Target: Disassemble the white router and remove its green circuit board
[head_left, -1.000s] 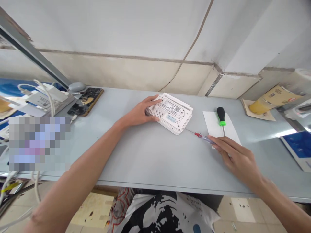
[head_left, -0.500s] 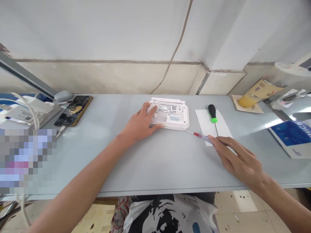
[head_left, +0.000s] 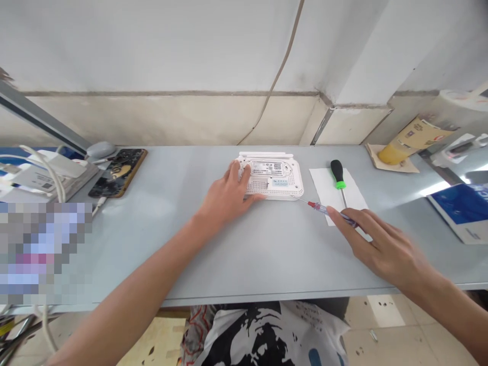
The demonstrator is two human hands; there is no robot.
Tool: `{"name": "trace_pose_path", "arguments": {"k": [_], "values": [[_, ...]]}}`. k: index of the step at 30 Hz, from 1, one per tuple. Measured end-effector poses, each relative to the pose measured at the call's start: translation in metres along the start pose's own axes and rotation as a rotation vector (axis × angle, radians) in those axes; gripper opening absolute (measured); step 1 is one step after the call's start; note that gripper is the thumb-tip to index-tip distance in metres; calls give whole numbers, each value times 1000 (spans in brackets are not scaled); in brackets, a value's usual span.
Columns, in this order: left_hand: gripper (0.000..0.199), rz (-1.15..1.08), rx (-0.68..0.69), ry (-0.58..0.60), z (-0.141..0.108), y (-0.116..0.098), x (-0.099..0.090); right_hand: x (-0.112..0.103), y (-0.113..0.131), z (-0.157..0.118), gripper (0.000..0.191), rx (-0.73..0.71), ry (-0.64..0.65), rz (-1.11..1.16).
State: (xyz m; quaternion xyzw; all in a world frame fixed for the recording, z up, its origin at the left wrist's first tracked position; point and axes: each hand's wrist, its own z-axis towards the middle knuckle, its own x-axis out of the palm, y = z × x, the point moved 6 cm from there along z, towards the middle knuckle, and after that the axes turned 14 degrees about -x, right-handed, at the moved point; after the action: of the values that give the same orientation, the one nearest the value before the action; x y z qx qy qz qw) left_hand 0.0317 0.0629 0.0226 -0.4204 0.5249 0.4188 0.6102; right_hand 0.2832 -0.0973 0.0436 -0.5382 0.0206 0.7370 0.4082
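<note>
Clasps the left end of an upturned white router (head_left: 282,182) on the tabletop (head_left: 267,249), with left fingers (head_left: 244,175) part-spread over it; pinches a clear screwdriver (head_left: 322,208) in closed right fingers (head_left: 347,231), with the tip leftward of them, seemingly touching the near edge; shows a black-green screwdriver (head_left: 337,174) on white paper (head_left: 323,185) just beyond the right fingers, and a phone (head_left: 119,174) well left of the left fingers.

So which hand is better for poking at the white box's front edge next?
Probably the right: the right hand holds the thin screwdriver, its tip at the white box's front edge. The left hand is busy gripping the box.
</note>
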Motion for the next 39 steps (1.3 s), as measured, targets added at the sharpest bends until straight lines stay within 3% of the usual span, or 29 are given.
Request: {"name": "trace_pose_path", "arguments": {"k": [9, 15, 18, 24, 28, 33, 36, 39], "values": [[87, 21, 1, -5, -16, -24, 9, -18, 5, 36, 63, -64, 15, -72], [77, -132, 84, -63, -9, -12, -3, 6, 0, 13, 59, 4, 43, -97], [72, -222, 110, -76, -3, -1, -6, 15, -3, 1, 50, 90, -20, -81], [80, -368, 152, -55, -2, -1, -2, 10, -10, -9, 35, 289, -126, -33], [79, -366, 155, -38, -4, -9, -2, -12, 0, -13, 53, 229, -162, -158], [79, -355, 148, -23, -2, -11, -1, -28, 12, -18, 79, 272, -196, -110], [80, -361, 149, -20, -2, -10, -1, -21, 23, -10, 76, 163, -185, -104], [80, -363, 140, -11, -2, -10, -1, -14, 27, -4, 65, 77, -256, -89]]}}
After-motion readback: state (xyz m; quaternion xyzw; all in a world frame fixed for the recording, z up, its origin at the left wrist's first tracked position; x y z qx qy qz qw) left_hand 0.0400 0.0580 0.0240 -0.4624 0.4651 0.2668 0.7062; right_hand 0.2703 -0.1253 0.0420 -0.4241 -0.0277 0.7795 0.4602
